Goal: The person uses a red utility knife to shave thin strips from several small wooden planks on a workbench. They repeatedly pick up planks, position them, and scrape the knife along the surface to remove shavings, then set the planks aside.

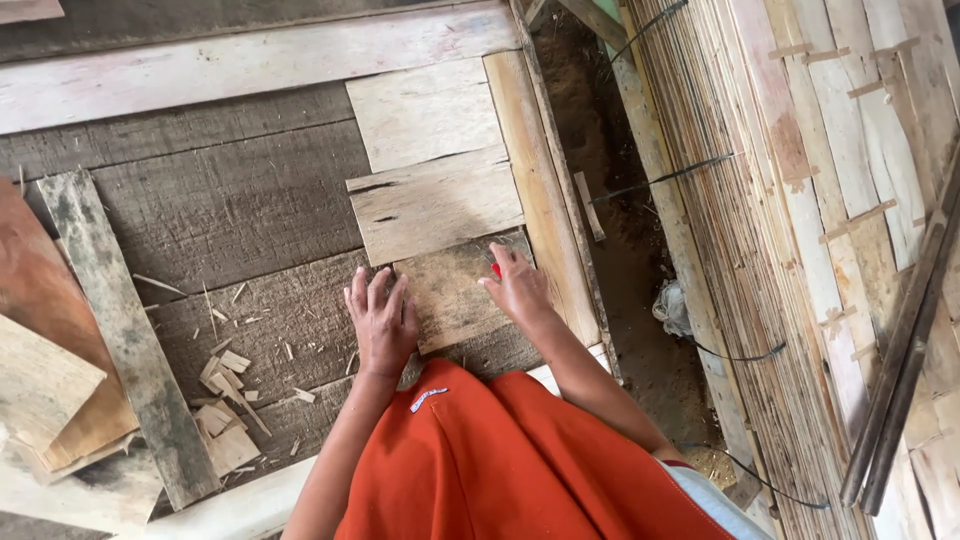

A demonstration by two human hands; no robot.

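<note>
Weathered plank worktop: both hands press flat on a small wooden board, left hand with fingers spread on its near-left edge, right hand fingers together at its right side; pale boards lie just beyond the fingertips.

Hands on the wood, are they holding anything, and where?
Neither hand grips anything. The left hand and right hand lie flat on a small weathered board, at its left and right edges. Something red shows by the right fingers; unclear.
</note>
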